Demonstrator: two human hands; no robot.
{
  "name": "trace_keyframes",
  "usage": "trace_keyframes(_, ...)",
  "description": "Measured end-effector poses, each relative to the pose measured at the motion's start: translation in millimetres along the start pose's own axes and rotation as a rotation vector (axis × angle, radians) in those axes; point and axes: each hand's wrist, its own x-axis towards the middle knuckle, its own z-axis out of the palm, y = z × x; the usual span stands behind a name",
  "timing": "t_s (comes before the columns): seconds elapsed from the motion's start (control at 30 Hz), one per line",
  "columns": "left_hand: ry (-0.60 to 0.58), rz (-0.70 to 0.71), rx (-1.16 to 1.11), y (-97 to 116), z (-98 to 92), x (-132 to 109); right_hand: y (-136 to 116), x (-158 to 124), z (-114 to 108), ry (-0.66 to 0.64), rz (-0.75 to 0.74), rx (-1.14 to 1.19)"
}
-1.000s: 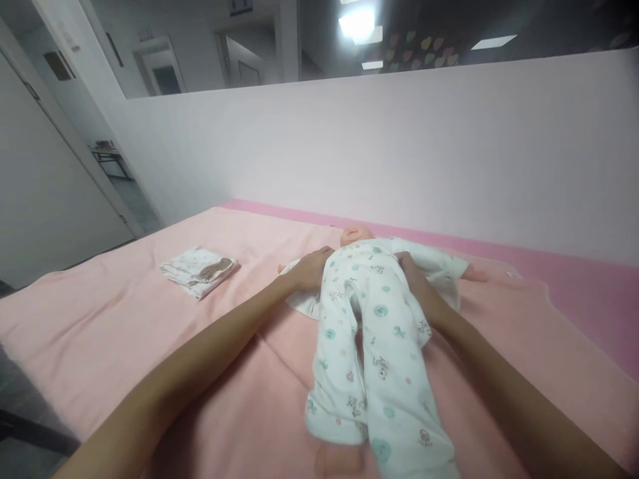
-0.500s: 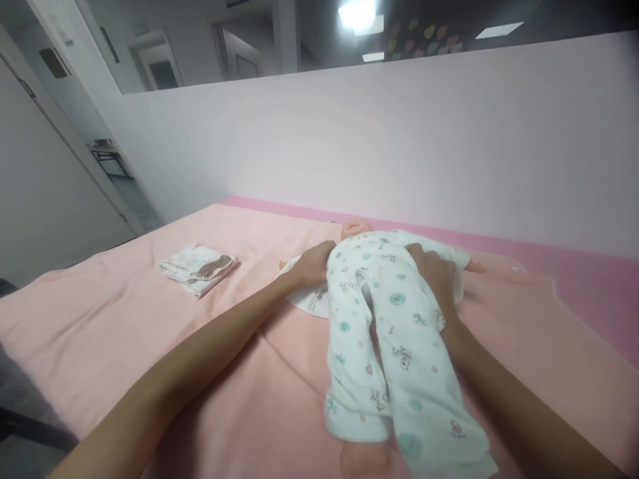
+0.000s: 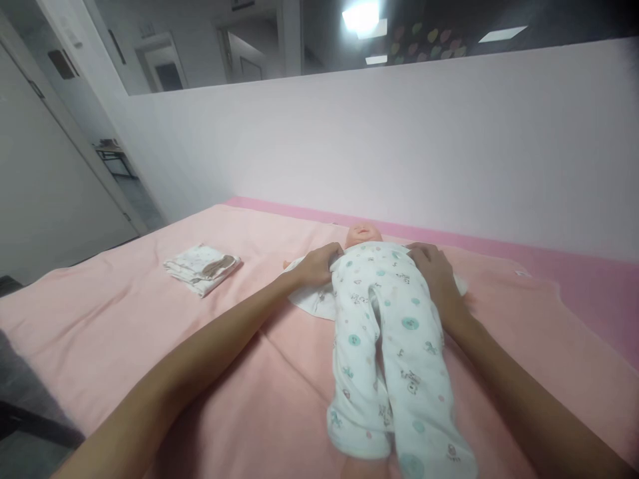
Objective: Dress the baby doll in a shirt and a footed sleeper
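Observation:
A baby doll lies on its back on the pink blanket, head toward the wall. It wears white printed pants with small animal and dot patterns. My left hand grips the waistband at the doll's left side, fingers curled. My right hand grips the waistband on the other side, fingers closed on the cloth. A white top is spread under the doll's body.
A folded white printed cloth lies on the blanket to the left. A pale wall runs close behind the doll. The bed's left edge drops to a grey floor, with a door beyond.
Both hands have drawn the pants' waistband higher up the doll's body toward its chest. The pant legs have straightened and settled lower on the blanket.

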Motion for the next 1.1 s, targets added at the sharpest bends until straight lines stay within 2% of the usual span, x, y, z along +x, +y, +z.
trace_keyframes(0.2,0.003,-0.004,-0.01,1.4,1.0,1.0,-5.0,-3.6,4.0,0.081,0.238,0.187)
trace_keyframes(0.4,-0.019,0.014,0.035,1.0,2.4,5.1,-9.3,-9.6,9.8,0.097,0.267,0.189)
trace_keyframes(0.47,-0.052,0.04,0.042,-3.0,-1.1,6.7,-4.9,-9.2,8.8,0.053,0.235,0.182)
trace_keyframes(0.57,-0.167,0.07,-0.02,-10.7,-11.7,8.6,6.2,-5.1,-0.3,-0.063,0.129,0.175)
trace_keyframes(0.67,-0.292,0.038,-0.16,-14.8,-22.8,10.5,17.3,0.5,-17.6,-0.256,0.034,0.253)
trace_keyframes(0.73,-0.329,0.001,-0.253,-13.8,-26.8,12.0,21.4,4.1,-28.8,-0.371,0.074,0.357)
trace_keyframes(0.83,-0.31,-0.052,-0.317,-8.9,-27.6,12.8,19.5,8.3,-37.7,-0.415,0.21,0.491)
trace_keyframes(1.03,-0.257,-0.093,-0.355,-2.1,-22.4,9.8,1.8,9.8,-33.6,-0.327,0.31,0.594)
trace_keyframes(1.1,-0.184,-0.091,-0.344,-2.5,-16.6,11.0,-3.4,9.2,-31.0,-0.3,0.427,0.653)
